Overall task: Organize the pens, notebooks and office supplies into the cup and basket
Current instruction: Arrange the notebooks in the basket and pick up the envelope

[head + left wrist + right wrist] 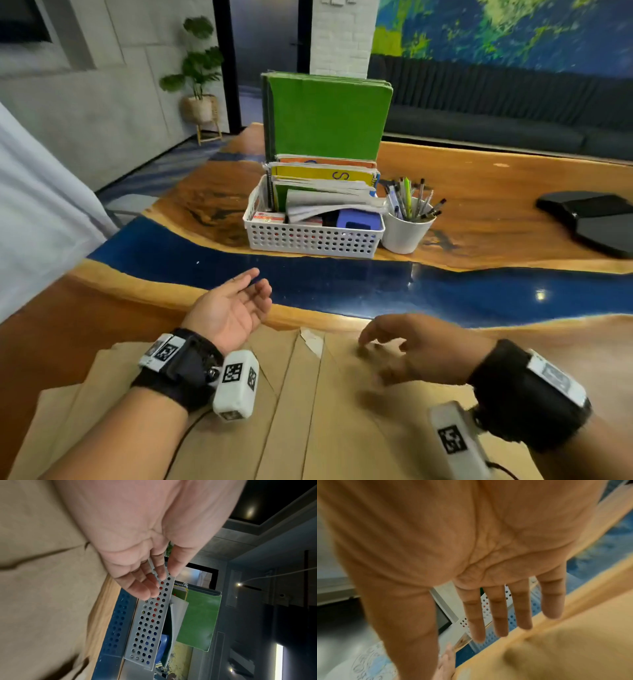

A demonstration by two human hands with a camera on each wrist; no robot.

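A white perforated basket stands on the table, packed with upright green folders, notebooks, papers and a blue box. Right beside it a white cup holds several pens. My left hand lies palm up near the table's front, fingers relaxed, holding nothing; the left wrist view shows its fingers in front of the basket. My right hand hovers palm down over brown paper sheets, fingers spread, empty, as the right wrist view's straight fingers confirm.
Several brown paper sheets cover the near part of the wood-and-blue-resin table. A black flat object lies at the far right. A dark sofa and a potted plant stand beyond the table.
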